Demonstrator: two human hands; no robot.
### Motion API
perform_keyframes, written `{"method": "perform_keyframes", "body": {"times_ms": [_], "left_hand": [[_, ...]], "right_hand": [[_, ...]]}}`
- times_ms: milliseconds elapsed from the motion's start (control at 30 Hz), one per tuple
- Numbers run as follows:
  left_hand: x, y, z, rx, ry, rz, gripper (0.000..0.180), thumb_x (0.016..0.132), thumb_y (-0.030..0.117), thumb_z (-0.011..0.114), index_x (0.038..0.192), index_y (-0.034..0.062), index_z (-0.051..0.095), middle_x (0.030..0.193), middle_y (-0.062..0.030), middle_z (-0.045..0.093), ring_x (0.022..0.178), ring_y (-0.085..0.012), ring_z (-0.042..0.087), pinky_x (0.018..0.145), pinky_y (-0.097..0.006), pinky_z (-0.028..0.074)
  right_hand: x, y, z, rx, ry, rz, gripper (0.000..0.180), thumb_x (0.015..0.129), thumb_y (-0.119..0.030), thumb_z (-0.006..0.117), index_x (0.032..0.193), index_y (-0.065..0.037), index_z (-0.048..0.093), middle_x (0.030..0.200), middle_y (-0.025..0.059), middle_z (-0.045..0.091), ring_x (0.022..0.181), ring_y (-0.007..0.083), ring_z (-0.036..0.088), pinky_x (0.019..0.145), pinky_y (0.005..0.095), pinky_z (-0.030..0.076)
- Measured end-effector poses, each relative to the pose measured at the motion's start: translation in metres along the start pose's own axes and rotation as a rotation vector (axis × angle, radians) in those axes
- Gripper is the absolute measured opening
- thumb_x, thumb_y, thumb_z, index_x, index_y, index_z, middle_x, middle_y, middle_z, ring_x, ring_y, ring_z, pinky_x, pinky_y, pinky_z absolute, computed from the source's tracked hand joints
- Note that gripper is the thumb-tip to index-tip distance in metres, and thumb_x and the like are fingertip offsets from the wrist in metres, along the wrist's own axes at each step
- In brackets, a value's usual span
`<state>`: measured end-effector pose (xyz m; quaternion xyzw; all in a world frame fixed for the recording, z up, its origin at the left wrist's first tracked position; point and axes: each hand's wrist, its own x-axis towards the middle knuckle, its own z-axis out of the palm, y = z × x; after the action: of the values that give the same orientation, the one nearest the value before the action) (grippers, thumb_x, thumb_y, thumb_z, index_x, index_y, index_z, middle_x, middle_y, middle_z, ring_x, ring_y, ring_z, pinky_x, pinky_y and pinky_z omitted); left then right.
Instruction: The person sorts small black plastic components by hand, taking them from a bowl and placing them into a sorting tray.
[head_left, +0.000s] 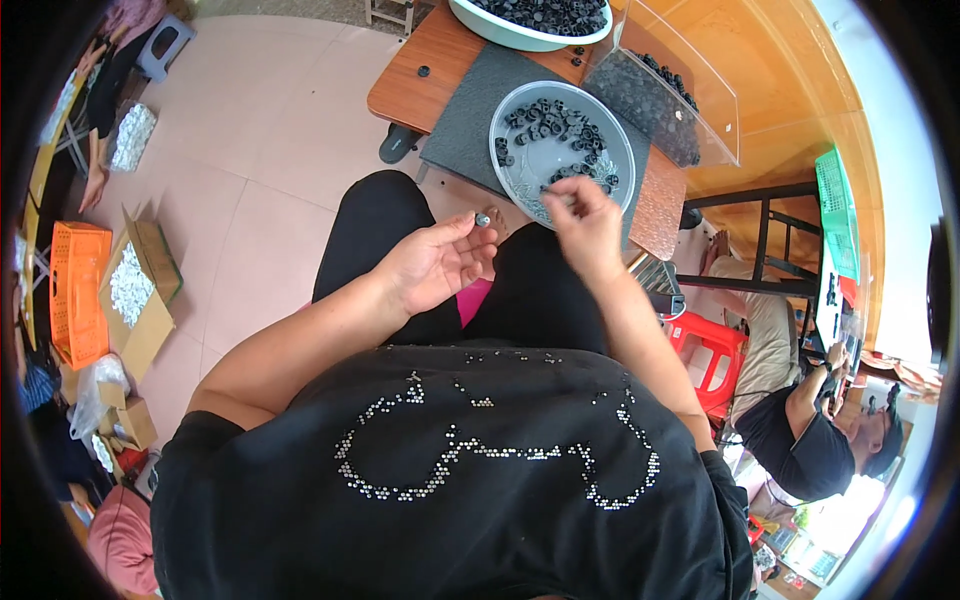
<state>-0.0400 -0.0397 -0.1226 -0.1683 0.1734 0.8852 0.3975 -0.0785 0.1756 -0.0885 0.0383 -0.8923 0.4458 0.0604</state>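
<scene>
We find the left hand [435,265] pinched on a small, dark, pale-tipped cylindrical part [483,219]; a light, steady grip suits it. The right hand's [588,228] fingertips meet over the round grey plastic basin [540,158]; whether they hold anything, we cannot tell.

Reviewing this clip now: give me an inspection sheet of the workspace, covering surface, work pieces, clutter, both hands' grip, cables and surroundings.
Surface: wooden table with a dark mat under the grey basin.
Work pieces: black parts and thin metal pieces in that basin; more black parts in the pale basin and clear box.
Clutter: loose black piece on the table.
Left hand grip: holds a small dark part.
Right hand grip: at the grey basin, fingertips close together; contents unclear.
Cables: nothing clearly seen.
Surroundings: orange crate, open carton, red stool, co-worker.
</scene>
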Motion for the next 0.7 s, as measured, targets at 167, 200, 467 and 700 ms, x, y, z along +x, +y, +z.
{"method": "perform_keyframes", "body": {"times_ms": [167, 200, 467, 700], "left_hand": [[-0.004, -0.005, 0.008, -0.049, -0.110, -0.006, 0.019, 0.092, 0.024, 0.052, 0.102, 0.0087, 0.055, 0.100, -0.0052, 0.060, 0.096, -0.0159, 0.055, 0.087, -0.031, 0.043], [-0.003, -0.006, 0.006, -0.047, -0.113, -0.003, 0.019, 0.092, 0.024, 0.052, 0.102, 0.0087, 0.055, 0.100, -0.0052, 0.060, 0.096, -0.0159, 0.055, 0.087, -0.031, 0.043], [-0.007, -0.006, 0.012, -0.002, -0.181, 0.054, 0.016, 0.092, 0.020, 0.050, 0.103, 0.0092, 0.055, 0.095, -0.0028, 0.058, 0.092, -0.0133, 0.056, 0.086, -0.029, 0.046], [-0.009, -0.013, 0.009, -0.053, -0.146, -0.031, 0.015, 0.091, 0.015, 0.051, 0.104, 0.0087, 0.055, 0.096, -0.0012, 0.056, 0.090, -0.0121, 0.056, 0.082, -0.028, 0.048]], "right_hand": [[-0.032, -0.032, 0.021, 0.031, -0.110, -0.423, 0.017, 0.069, 0.002, 0.070, 0.083, -0.002, 0.061, 0.083, 0.0080, 0.062, 0.072, 0.0170, 0.059, 0.063, 0.0257, 0.047], [-0.033, -0.033, 0.021, 0.029, -0.109, -0.426, 0.017, 0.069, 0.002, 0.070, 0.083, -0.002, 0.061, 0.083, 0.0080, 0.062, 0.072, 0.0170, 0.059, 0.063, 0.0257, 0.047], [-0.043, -0.048, 0.018, 0.129, -0.064, -0.325, 0.022, 0.065, 0.003, 0.071, 0.085, 0.000, 0.062, 0.085, 0.0096, 0.062, 0.070, 0.0227, 0.057, 0.068, 0.0310, 0.046], [-0.045, -0.049, 0.016, 0.115, -0.107, -0.439, 0.024, 0.067, 0.004, 0.068, 0.089, -0.001, 0.064, 0.079, 0.0089, 0.062, 0.068, 0.0189, 0.057, 0.067, 0.0294, 0.046]]}}
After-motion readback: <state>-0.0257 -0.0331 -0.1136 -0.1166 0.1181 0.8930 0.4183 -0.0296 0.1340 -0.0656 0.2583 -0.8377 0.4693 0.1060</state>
